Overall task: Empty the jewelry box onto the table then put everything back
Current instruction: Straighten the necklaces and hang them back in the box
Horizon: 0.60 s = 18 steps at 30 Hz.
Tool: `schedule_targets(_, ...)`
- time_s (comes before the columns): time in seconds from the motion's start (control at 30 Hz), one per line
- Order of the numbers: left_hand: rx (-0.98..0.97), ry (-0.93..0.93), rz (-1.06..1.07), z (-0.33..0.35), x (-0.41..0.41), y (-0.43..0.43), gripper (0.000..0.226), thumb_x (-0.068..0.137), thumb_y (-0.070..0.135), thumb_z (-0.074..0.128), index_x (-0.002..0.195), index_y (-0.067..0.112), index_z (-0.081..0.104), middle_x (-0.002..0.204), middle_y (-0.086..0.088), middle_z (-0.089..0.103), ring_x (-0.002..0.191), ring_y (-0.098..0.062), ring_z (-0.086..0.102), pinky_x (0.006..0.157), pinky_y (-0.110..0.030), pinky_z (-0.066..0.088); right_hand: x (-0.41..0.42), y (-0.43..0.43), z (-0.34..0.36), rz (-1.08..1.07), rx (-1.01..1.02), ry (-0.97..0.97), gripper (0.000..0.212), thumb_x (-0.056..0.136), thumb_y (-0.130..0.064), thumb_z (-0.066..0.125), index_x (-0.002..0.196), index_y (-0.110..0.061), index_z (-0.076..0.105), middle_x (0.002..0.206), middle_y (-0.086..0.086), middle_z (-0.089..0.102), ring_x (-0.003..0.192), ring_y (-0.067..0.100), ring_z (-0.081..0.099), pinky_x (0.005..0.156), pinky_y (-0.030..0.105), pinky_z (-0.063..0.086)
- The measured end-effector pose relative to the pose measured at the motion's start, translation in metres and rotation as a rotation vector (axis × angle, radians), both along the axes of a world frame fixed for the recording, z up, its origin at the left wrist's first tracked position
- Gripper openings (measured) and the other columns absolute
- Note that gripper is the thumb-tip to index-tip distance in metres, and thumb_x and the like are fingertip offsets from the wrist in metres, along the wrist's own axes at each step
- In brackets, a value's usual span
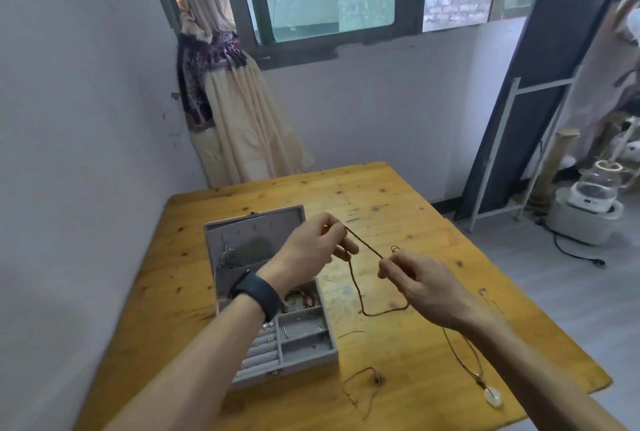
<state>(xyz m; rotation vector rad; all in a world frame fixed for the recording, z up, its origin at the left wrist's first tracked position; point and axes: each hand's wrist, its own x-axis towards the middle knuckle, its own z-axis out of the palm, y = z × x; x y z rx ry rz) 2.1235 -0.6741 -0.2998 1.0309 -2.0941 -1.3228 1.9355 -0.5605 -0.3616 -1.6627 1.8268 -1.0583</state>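
Pinching one brown cord (363, 243), left hand (311, 247) and right hand (419, 280) hover right of the open jewelry box (308, 365) holding bracelets (301, 299).

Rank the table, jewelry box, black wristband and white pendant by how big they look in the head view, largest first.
1. table
2. jewelry box
3. wristband, which is raised above the box and so nearer the camera, which may flatter it
4. pendant, clearly the smallest

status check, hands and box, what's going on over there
Left hand and right hand each pinch the brown cord, stretched between them. Jewelry box open, pieces inside. Pendant necklace and thin cord lie on table; nothing blocking.
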Motion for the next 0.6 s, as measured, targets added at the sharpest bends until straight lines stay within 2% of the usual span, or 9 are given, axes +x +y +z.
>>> schedule_targets(0.1, 0.08, 0.158, 0.106, 0.033, 0.021, -0.012, 0.014, 0.103, 0.017, 0.044, 0.094, 0.01, 0.052, 0.071, -0.001, 0.071, 0.07, -0.024, 0.069, 0.076, -0.043, 0.049, 0.015, -0.008, -0.004, -0.036, -0.05, -0.066, 0.03, 0.095, -0.05, 0.057, 0.08, -0.027, 0.068, 0.076, -0.004, 0.067, 0.071, 0.012, 0.06, 0.062, 0.029, 0.046)
schedule_targets(0.17, 0.076, 0.203, 0.166, 0.051, 0.037, -0.02, 0.015, 0.104, 0.016, 0.044, 0.095, 0.008, 0.054, 0.065, 0.001, 0.068, 0.063, -0.021, 0.066, 0.073, -0.041, 0.051, 0.026, -0.018, -0.007, -0.108, -0.076, -0.185, 0.027, 0.094, -0.045, 0.062, 0.079, -0.024, 0.07, 0.076, -0.005, 0.068, 0.072, 0.011, 0.061, 0.062, 0.031, 0.048)
schedule_targets(0.3, 0.096, 0.219, 0.249, 0.076, 0.069, -0.032, 0.019, 0.103, 0.016, 0.045, 0.096, 0.008, 0.062, 0.067, -0.001, 0.064, 0.062, -0.02, 0.064, 0.071, -0.039, 0.051, 0.061, -0.041, -0.013, -0.174, 0.001, -0.577, 0.028, 0.094, -0.043, 0.063, 0.084, -0.018, 0.071, 0.082, -0.008, 0.071, 0.076, 0.008, 0.063, 0.066, 0.028, 0.048)
schedule_targets(0.43, 0.25, 0.321, 0.344, 0.089, 0.097, -0.044, 0.021, 0.099, 0.015, 0.044, 0.095, 0.008, 0.063, 0.065, -0.001, 0.054, 0.06, -0.019, 0.053, 0.07, -0.039, 0.048, 0.096, -0.06, -0.028, -0.132, 0.117, -0.725, 0.035, 0.097, -0.038, 0.06, 0.096, -0.004, 0.067, 0.094, 0.004, 0.07, 0.08, 0.015, 0.063, 0.066, 0.031, 0.048)
schedule_targets(0.5, 0.297, 0.327, 0.344, 0.094, 0.111, -0.05, 0.018, 0.098, 0.018, 0.047, 0.096, 0.009, 0.062, 0.065, 0.0, 0.053, 0.06, -0.019, 0.052, 0.066, -0.035, 0.048, 0.112, -0.066, -0.035, -0.103, 0.169, -0.814, 0.036, 0.1, -0.034, 0.057, 0.101, 0.002, 0.064, 0.091, 0.008, 0.068, 0.077, 0.017, 0.062, 0.065, 0.031, 0.048)
schedule_targets(0.6, 0.216, 0.213, 0.325, 0.097, 0.13, -0.059, 0.018, 0.1, 0.021, 0.051, 0.095, 0.01, 0.064, 0.072, 0.0, 0.056, 0.066, -0.018, 0.057, 0.065, -0.032, 0.051, 0.129, -0.068, -0.044, -0.035, 0.19, -0.865, 0.027, 0.101, -0.029, 0.057, 0.095, -0.003, 0.063, 0.079, 0.004, 0.067, 0.066, 0.014, 0.059, 0.059, 0.026, 0.048)
